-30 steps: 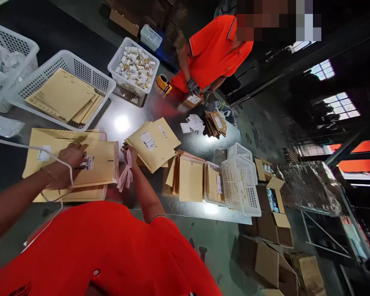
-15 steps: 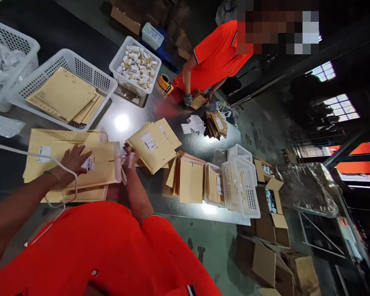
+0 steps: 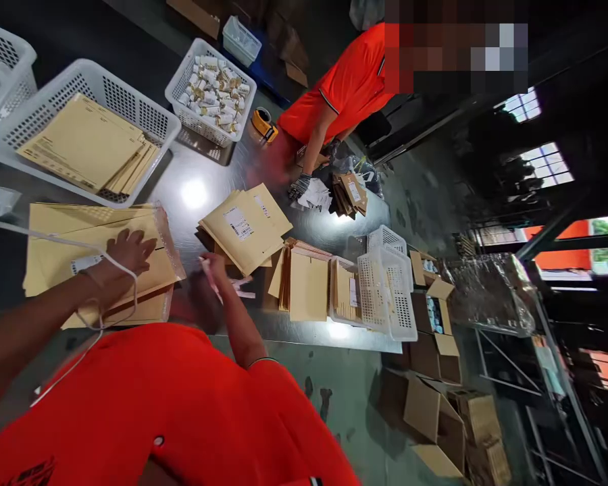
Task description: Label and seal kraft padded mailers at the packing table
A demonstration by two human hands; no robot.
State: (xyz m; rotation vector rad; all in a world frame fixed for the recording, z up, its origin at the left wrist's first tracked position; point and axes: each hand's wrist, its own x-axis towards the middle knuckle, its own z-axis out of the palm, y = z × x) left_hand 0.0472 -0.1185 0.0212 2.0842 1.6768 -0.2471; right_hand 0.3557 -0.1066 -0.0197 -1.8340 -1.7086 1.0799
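Observation:
My left hand (image 3: 130, 255) lies flat on a pile of kraft padded envelopes (image 3: 71, 236), its fingers spread near the open ends. A white label (image 3: 85, 264) shows beside its wrist, and a white cable (image 3: 45, 237) runs over the forearm. My right hand (image 3: 215, 271) is closed on pale pink peel-off strips (image 3: 240, 289), which trail out on both sides of it. It is just right of the pile and apart from it. Beyond it lies a stack of labelled envelopes (image 3: 246, 229).
Upright envelopes (image 3: 309, 283) stand right of my right hand, beside white baskets (image 3: 400, 297). Further back are a basket of envelopes (image 3: 169, 128), a basket of small white-labelled bottles (image 3: 169, 94) and a tape dispenser (image 3: 264, 125). Across the table a co-worker's gloved hand (image 3: 300, 186) touches white papers.
My right hand has drawn away from the envelopes' end with the pink strips. My left hand stays on the pile. The co-worker's gloved hand has moved from a brown packet to the white papers.

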